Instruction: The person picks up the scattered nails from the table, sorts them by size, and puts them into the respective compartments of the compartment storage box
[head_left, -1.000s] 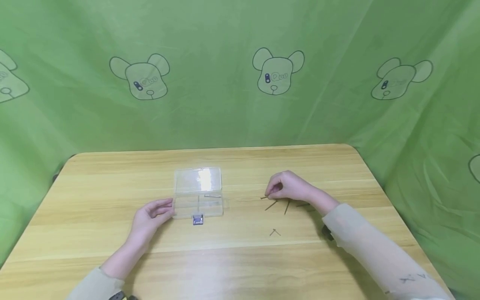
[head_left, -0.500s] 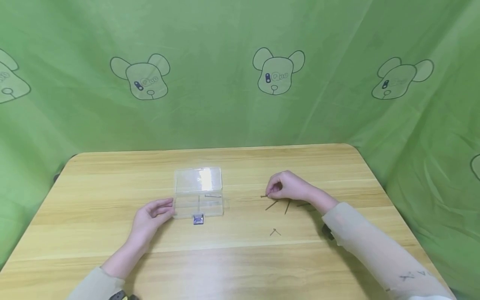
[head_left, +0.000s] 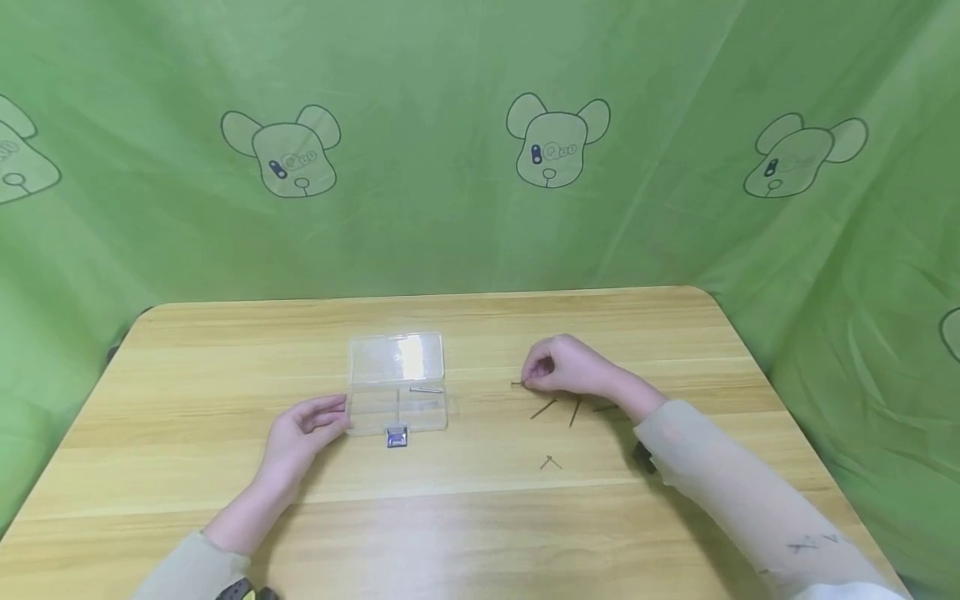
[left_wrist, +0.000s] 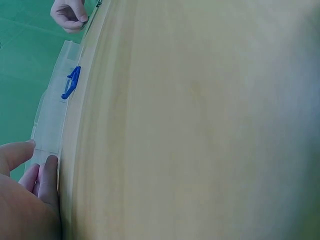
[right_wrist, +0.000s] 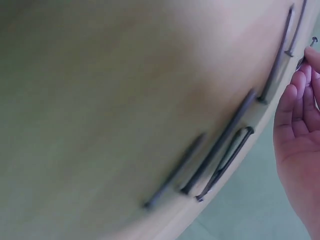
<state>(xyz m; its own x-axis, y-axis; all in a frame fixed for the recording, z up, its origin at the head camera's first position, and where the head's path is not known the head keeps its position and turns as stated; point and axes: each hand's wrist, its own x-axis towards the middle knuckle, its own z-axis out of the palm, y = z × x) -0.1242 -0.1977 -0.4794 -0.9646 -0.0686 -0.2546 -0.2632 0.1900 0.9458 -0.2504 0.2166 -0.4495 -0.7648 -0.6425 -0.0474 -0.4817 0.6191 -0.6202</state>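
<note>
A clear plastic box (head_left: 422, 423) lies with its lid raised and its blue latch (head_left: 397, 437) toward me. One silvery nail (head_left: 426, 390) rests in its right compartment. My left hand (head_left: 300, 433) holds the box's left end between thumb and fingers. To the right of the box, my right hand (head_left: 572, 367) pinches a dark nail (head_left: 516, 383) whose head end sticks out to the left. Below that hand, several dark nails lie on the table, among them a slanted nail (head_left: 543, 409) and a steeper nail (head_left: 575, 412). The right wrist view shows a thick nail (right_wrist: 220, 140) up close.
Nearer to me, two small nails (head_left: 550, 462) form a V on the wooden table (head_left: 465, 533). Another nail (head_left: 604, 409) lies partly behind the right wrist. A green curtain (head_left: 450, 233) with printed bear heads hangs beyond the table and at both sides.
My right hand has moved slightly left and away from me, with the pinched nail in its fingertips. The left hand and the box have stayed where they were.
</note>
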